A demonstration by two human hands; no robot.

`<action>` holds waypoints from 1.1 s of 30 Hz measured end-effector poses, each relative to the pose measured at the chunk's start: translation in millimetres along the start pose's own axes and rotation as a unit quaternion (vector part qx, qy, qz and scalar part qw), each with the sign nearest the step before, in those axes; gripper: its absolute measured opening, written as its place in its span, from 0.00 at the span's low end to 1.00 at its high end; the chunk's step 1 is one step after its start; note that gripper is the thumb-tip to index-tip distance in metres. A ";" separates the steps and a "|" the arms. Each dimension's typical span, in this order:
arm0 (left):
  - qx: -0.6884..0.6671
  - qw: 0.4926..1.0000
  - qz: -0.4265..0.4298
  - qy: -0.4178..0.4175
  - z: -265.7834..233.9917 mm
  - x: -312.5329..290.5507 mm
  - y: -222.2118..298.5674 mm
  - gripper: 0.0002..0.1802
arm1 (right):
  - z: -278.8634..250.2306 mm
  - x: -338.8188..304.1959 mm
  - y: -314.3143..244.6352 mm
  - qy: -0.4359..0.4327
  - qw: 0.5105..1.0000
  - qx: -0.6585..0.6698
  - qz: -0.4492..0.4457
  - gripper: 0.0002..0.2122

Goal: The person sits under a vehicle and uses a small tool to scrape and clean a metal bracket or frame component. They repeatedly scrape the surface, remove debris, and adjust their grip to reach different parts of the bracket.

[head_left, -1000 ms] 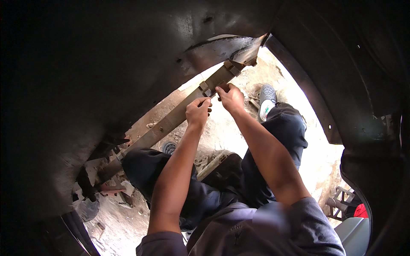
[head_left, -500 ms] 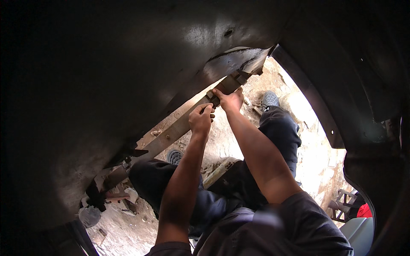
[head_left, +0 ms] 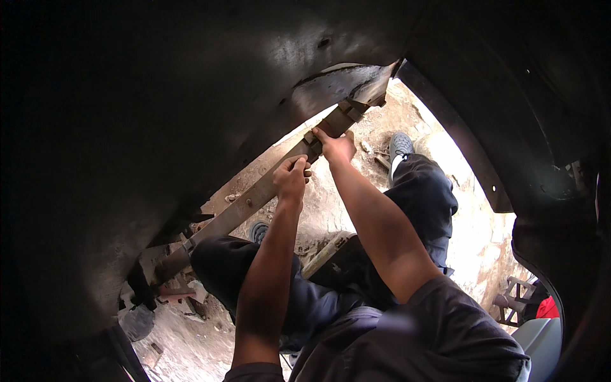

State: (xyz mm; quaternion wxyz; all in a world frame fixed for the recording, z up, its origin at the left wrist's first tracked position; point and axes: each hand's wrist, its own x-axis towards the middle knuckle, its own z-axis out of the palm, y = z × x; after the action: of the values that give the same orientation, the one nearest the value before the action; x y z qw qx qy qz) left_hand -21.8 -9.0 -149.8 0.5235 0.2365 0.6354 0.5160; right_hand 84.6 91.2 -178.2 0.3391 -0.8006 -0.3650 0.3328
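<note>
A long flat metal bar [head_left: 245,202], resembling a leaf spring, slants from lower left to upper right, with a dark clamp-like block [head_left: 310,138] on its upper stretch. My right hand [head_left: 337,148] grips the bar beside this block, thumb laid on top and fingers curled round the far side, partly hidden. Just to its left, my left hand [head_left: 291,181] is closed in a pinch at the bar's near edge, below the block. Whatever sits between those fingertips is too small to make out.
Dark curved panels, like a wheel arch [head_left: 159,114], surround the opening. My knees and shoes [head_left: 401,144] rest over dirt ground. A wooden piece [head_left: 328,254] lies between my legs. A metal frame [head_left: 514,299] and red cloth [head_left: 547,308] are at lower right, a plastic bag [head_left: 137,321] at lower left.
The view has shifted slightly, so the bar and hands appear a little further left. Both hands keep their places on the bar, with only small finger movement.
</note>
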 end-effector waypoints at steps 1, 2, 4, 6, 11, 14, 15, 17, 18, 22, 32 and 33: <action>-0.004 1.000 0.002 0.004 0.6 -0.2 1.3 0.12 | -2.8 -2.4 2.8 -0.003 1.000 0.000 0.003 0.47; -0.009 1.000 0.003 0.008 0.8 0.1 2.7 0.13 | -7.2 -4.2 6.6 -0.006 1.000 -0.001 0.006 0.47; -0.004 1.000 0.007 0.010 0.5 0.9 10.1 0.13 | -14.9 -8.9 0.2 -0.023 1.000 0.000 0.018 0.47; 0.000 1.000 0.010 0.008 0.5 1.2 10.7 0.13 | -5.9 -2.7 -1.3 -0.011 1.000 0.012 -0.017 0.47; 0.057 0.998 0.011 0.007 2.1 -4.0 4.3 0.12 | 18.3 1.7 -1.8 0.046 0.994 0.099 -0.017 0.45; 0.060 0.998 0.019 0.016 -5.6 9.1 -5.3 0.12 | 8.1 2.3 -3.7 -0.012 0.999 0.040 -0.006 0.45; 0.062 0.998 0.022 0.015 -5.8 14.4 -7.9 0.12 | 1.0 3.3 -2.2 -0.035 0.999 0.026 -0.007 0.45; 0.073 0.997 0.023 0.012 -5.6 18.5 -3.9 0.12 | -11.7 -4.3 6.8 -0.023 0.999 -0.003 -0.027 0.43; 0.080 0.996 0.031 0.014 -3.4 21.0 -3.7 0.12 | -16.3 -8.5 10.1 -0.014 0.999 -0.017 -0.034 0.42; 0.082 0.996 0.028 0.002 11.1 8.4 2.7 0.13 | -6.9 -8.7 7.6 -0.010 0.999 -0.025 -0.025 0.38; 0.098 0.995 0.018 0.009 5.0 11.9 1.1 0.14 | -9.1 -11.2 5.9 -0.027 0.999 0.029 0.022 0.47; 0.091 0.996 0.013 0.018 -0.3 13.9 -0.7 0.14 | -14.4 -12.2 12.7 -0.035 0.998 0.047 -0.007 0.47</action>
State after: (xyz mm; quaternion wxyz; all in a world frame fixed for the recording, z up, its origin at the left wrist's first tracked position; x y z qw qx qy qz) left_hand -26.7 2.3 -156.3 0.4818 0.2823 0.6859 0.4665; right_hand 94.1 70.6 -176.8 0.3658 -0.7692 -0.3663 0.3746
